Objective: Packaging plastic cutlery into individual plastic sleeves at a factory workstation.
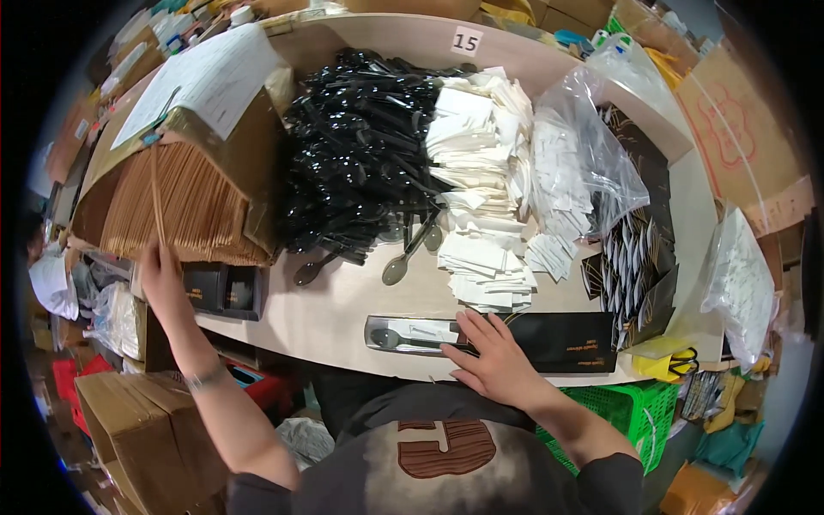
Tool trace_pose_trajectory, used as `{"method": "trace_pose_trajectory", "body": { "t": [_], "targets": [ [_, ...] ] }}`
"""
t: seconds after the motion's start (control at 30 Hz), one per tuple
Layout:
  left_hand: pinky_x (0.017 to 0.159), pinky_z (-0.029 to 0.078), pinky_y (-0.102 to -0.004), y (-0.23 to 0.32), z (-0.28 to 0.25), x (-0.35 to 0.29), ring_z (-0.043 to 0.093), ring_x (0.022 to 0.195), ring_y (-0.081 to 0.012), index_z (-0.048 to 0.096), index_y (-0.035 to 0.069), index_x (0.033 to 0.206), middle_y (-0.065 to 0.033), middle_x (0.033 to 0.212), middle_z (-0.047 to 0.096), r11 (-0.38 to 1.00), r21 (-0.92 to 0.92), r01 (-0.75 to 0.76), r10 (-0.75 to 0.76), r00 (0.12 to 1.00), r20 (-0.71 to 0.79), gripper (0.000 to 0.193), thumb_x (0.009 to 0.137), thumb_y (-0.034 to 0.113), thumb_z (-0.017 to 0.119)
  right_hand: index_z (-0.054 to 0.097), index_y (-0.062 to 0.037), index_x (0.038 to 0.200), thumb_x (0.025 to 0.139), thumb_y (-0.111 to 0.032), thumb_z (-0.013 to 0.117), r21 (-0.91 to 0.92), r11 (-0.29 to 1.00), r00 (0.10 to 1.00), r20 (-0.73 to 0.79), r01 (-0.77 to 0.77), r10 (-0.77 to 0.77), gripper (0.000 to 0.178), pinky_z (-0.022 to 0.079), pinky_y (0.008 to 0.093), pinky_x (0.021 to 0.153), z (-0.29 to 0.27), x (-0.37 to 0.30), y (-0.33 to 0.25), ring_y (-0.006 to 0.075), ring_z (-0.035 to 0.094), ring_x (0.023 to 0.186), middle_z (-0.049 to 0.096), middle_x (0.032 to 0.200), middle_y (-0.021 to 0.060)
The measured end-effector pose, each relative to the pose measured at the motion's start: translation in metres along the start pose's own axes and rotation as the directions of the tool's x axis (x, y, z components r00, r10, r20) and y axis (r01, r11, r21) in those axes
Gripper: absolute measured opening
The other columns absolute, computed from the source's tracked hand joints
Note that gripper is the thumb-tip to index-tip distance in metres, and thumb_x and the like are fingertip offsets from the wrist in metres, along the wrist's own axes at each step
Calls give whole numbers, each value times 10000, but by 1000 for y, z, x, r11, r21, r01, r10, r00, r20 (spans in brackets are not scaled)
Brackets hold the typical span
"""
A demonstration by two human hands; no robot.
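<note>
Left hand (159,273) is pinching chopsticks (158,202) from the brown stack, right hand (491,354) lying flat, holding the black sleeve (549,342) steady (keep it pressed, I'd say).

Black spoons (356,163), white napkins (476,172), brown chopsticks (184,206), black gold-patterned sleeve (549,342).

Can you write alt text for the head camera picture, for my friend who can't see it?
Seen from above, a person's right hand presses on a long black sleeve with a black spoon inside, while the left hand pulls a wooden chopstick from a big stack. Black plastic spoons and white napkins are heaped on the table.
</note>
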State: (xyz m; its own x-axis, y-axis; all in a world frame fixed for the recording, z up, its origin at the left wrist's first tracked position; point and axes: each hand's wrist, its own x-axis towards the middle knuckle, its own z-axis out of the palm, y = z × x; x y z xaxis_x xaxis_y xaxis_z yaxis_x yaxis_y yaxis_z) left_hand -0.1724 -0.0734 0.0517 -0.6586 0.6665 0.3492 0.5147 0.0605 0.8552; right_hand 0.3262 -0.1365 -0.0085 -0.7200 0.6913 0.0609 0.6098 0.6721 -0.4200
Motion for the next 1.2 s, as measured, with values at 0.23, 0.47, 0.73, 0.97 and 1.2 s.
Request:
{"method": "trace_pose_trajectory", "body": {
  "t": [0.23,0.47,0.73,0.97,1.2],
  "targets": [
    [730,473,-246,-8,27,-158,577,813,-87,713,-10,949,-17,896,677,938,-16,346,-164,484,859,113,940,96,676,642,-234,1295,829,-123,706,-81,997,994,105,15,-6,483,353,534,1126,-17,-1,5,474,413,1345,400,1483,278],
    [687,543,-349,35,99,-202,673,783,-259,674,-29,944,-141,911,668,998,14,-68,23,513,858,268,829,179,797,619,-129,1264,796,-164,755,71,992,989,-110,104,-96,489,404,507,1072,14,20,-4,453,483,1260,459,1408,265],
    [824,503,-412,51,145,-237,596,959,-354,571,-20,1111,-186,1055,600,940,95,-327,198,752,629,375,834,146,762,570,-38,1078,655,-183,835,0,999,990,-137,-40,39,520,444,487,988,12,20,-3,419,522,1198,527,1299,258],
    [1012,463,-416,98,104,-232,585,1155,-368,381,-13,1430,-221,1255,559,985,-4,-175,80,428,900,827,778,185,849,593,-96,1104,644,-166,740,107,993,962,-271,56,-25,488,483,475,768,15,20,6,360,584,908,567,1002,162],
    [593,419,-463,74,124,-217,548,653,-322,526,85,822,-81,667,498,568,-50,-821,554,337,761,268,646,37,722,699,-153,921,748,-194,671,-22,989,971,-189,143,-145,181,521,395,643,-40,22,8,299,615,783,570,860,116]
  ]
}}
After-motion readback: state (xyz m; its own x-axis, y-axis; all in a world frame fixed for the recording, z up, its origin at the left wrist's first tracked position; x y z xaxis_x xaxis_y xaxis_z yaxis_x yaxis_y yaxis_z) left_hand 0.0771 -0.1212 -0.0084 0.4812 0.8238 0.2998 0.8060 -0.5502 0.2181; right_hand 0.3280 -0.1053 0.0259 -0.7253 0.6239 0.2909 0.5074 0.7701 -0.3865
